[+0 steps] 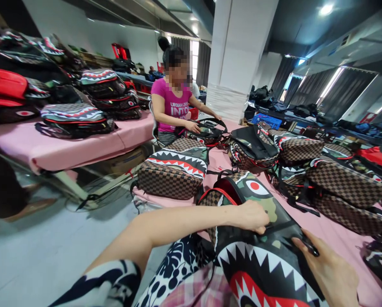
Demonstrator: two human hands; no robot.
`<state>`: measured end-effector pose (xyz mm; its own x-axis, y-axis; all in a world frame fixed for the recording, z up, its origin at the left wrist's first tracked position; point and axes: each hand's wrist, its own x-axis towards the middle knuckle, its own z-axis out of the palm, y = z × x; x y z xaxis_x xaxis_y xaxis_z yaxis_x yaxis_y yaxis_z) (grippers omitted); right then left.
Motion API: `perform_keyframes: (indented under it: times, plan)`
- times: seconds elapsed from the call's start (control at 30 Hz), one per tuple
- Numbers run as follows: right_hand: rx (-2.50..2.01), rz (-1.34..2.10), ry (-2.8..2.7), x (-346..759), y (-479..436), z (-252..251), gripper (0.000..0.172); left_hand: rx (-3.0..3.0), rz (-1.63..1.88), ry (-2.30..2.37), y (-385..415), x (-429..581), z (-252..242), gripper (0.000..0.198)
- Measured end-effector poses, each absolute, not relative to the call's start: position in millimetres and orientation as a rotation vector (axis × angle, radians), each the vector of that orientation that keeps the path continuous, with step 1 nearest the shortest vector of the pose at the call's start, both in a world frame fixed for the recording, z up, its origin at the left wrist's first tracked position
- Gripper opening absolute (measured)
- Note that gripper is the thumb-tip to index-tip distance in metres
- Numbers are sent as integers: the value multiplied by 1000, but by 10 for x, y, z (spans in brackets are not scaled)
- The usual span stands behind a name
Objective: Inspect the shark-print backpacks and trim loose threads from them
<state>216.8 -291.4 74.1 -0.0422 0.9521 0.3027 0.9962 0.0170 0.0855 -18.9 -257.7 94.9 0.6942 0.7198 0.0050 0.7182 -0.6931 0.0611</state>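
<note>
A shark-mouth backpack [261, 264] with camouflage, brown checks, white teeth and a red eye lies across my lap and the pink table edge. My left hand [251, 216] rests on its upper side, fingers curled down onto the dark fabric. My right hand [330, 268] pinches a small black part, seemingly a zipper pull or strap end, at the bag's right edge. Both hands hold the same bag.
Several more shark backpacks [173, 170] cover the pink table [341, 238] ahead and right. A person in a magenta shirt [173, 106] sits opposite handling another bag [206, 132]. A second pink table [50, 149] at left carries stacked bags. A white pillar [238, 55] stands behind.
</note>
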Motion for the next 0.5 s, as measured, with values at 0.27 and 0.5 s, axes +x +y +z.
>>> perform_keyframes:
  times: [0.27, 0.5]
  plan:
    - [-1939, -487, -2088, 2228, -2993, 668, 44, 2737, 169, 1348, -2711, -157, 865, 21]
    - [-1816, -185, -2089, 2938, -3007, 401, 37, 1689, 1284, 2018, -2309, -846, 939, 23]
